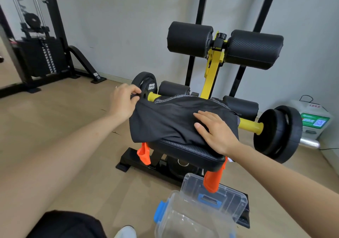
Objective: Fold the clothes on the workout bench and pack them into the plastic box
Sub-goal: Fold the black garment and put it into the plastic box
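A black garment (170, 120) with grey mesh trim drapes over the bench seat (187, 151), overhanging its left side. The left hand (122, 102) pinches the garment's far-left corner, and the right hand (216, 131) presses flat on it. The clear, blue-latched plastic box (183, 219) sits before the seat.

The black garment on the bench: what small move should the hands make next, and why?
Probably the left hand should carry the edge it pinches across toward the right hand, making a fold. The black garment lies spread over the bench pad, and the right hand rests flat on it, so it can hold the cloth in place.
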Tool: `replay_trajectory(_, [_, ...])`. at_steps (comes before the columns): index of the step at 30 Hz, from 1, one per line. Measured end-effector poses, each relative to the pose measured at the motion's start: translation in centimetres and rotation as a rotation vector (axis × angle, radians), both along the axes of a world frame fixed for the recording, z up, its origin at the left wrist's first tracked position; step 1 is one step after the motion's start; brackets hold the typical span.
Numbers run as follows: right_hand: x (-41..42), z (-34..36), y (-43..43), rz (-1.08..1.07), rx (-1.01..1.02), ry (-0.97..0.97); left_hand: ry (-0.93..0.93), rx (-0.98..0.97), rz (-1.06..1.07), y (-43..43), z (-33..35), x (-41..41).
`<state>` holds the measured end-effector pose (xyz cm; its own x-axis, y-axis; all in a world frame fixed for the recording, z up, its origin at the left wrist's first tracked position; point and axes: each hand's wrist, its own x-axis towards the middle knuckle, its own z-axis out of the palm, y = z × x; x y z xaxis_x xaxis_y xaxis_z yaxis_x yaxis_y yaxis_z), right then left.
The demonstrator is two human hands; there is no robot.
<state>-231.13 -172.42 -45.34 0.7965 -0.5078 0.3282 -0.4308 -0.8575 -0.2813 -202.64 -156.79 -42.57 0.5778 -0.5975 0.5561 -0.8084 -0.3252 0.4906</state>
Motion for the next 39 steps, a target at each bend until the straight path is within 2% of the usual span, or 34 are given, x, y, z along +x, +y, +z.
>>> replay_trajectory(3, [-0.3,-0.4,-0.5,-0.053,0.014,0.160,0.020,0.119,-0.079,0.5,-2.1,0.3])
replay_trajectory(5, [-0.4,-0.4,-0.6,-0.062,0.011,0.189,-0.014,0.142,-0.145,1.1,-2.7,-0.1])
replay_trajectory(8, [-0.4,0.0,-0.4,-0.069,-0.001,0.159,-0.084,0.153,-0.264,2.4,-2.5,-1.6])
replay_trajectory(13, [-0.5,1.0,-1.8,-0.082,-0.006,0.026,-0.062,0.302,-0.487,4.6,-2.0,-4.3])
replay_trajectory(19, [0.1,1.0,-2.6,-0.099,-0.023,0.079,-0.297,0.399,-0.439,4.5,-3.3,-5.6])
replay_trajectory(24, [0.0,0.7,-2.8,-0.112,-0.025,0.104,-0.342,0.394,-0.456,4.9,-2.8,-4.8])
replay_trajectory(27, [-0.5,0.6,-2.7,-0.118,0.001,0.116,-0.373,0.411,-0.390,5.5,-1.7,-3.4])
replay_trajectory(30, [-1.2,0.7,-2.1,-0.082,0.026,0.081,-0.350,0.421,-0.349,5.8,-1.5,-2.8])
replay_trajectory(36, [-4.4,1.0,-0.4,0.056,0.014,-0.098,-0.312,0.413,-0.428,5.3,-2.2,-4.1])
replay_trajectory(39, [-5.5,0.3,1.1,0.080,0.017,-0.096,-0.201,0.373,-0.459,5.6,-1.9,-4.2])
